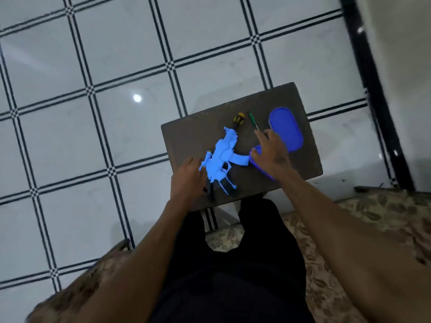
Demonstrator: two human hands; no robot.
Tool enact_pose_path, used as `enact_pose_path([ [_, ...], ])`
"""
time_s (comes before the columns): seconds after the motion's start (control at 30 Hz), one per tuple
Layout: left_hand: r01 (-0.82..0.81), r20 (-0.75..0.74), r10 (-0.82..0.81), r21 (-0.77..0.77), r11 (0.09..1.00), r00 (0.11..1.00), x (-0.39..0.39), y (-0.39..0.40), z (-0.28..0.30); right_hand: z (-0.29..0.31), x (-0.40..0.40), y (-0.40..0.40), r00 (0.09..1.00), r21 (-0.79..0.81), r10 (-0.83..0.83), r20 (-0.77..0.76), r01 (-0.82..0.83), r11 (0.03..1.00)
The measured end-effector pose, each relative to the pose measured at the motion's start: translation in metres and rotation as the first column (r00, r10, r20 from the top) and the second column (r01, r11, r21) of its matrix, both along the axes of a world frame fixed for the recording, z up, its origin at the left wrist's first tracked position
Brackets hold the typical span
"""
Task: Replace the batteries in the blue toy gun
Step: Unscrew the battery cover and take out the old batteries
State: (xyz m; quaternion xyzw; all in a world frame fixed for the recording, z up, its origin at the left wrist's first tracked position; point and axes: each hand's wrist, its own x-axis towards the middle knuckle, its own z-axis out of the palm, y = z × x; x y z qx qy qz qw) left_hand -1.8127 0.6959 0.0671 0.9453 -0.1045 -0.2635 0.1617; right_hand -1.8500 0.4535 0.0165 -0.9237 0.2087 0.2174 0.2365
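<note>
The light blue toy gun (222, 157) lies flat on a small dark table (186, 134), its barrel pointing away from me. My left hand (187, 177) rests at the gun's near left side, fingers touching its rear end. Spread with fingers apart, my right hand (271, 153) hovers over a dark blue container (253, 157) just right of the gun, and holds nothing. A green-handled screwdriver (253, 121) lies just beyond its fingertips. A yellow-and-black screwdriver (238, 121) lies by the gun's muzzle. No batteries are visible.
A dark blue oval lid (285, 128) lies at the table's right side. The table stands on a white tiled floor (93, 66) with black lines. I sit on a patterned seat (349, 229); my dark trousers (233, 264) reach the table's near edge. A black frame (368, 78) runs along the right.
</note>
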Motion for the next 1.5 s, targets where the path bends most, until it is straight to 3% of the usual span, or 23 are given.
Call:
enact_pose_path([
  [0.2,-0.102,-0.008,0.102,-0.051,0.993,0.995,-0.010,0.005,-0.023,-0.010,0.006,0.018,0.993,-0.038,0.118,-0.012,-0.118,0.992],
  [0.3,-0.064,-0.032,0.061,-0.086,0.994,0.998,-0.008,0.011,-0.052,-0.024,0.011,0.031,0.990,-0.069,0.138,0.000,-0.137,0.988],
  [0.53,0.083,0.085,-0.078,-0.053,0.995,0.993,0.007,0.006,-0.191,-0.136,0.060,0.046,0.945,-0.061,0.327,0.001,-0.327,0.943],
  [0.57,0.073,0.105,-0.067,-0.064,0.995,0.992,0.002,-0.003,-0.232,-0.173,0.059,0.039,0.935,-0.073,0.355,-0.003,-0.354,0.932],
  [0.83,0.070,0.371,-0.045,-0.054,0.996,0.927,-0.002,-0.026,-0.290,-0.217,0.058,0.028,0.896,-0.058,0.426,0.125,-0.422,0.905],
  [1.1,0.051,0.472,-0.081,0.075,0.996,0.878,-0.016,-0.037,-0.302,-0.224,0.060,0.023,0.828,-0.242,0.536,0.163,-0.493,0.836],
  [1.23,0.024,0.422,-0.060,0.089,0.996,0.905,-0.029,-0.044,-0.299,-0.204,0.038,0.015,0.819,-0.392,0.523,0.237,-0.412,0.822],
  [1.4,0.003,0.411,-0.044,0.099,0.995,0.911,-0.044,-0.046,-0.292,-0.175,-0.003,-0.044,0.849,-0.460,0.317,0.422,-0.101,0.882],
  [1.5,-0.024,0.408,-0.019,0.100,0.995,0.913,-0.048,-0.040,-0.285,-0.173,-0.024,-0.079,0.924,-0.478,0.166,0.345,0.021,0.878],
])
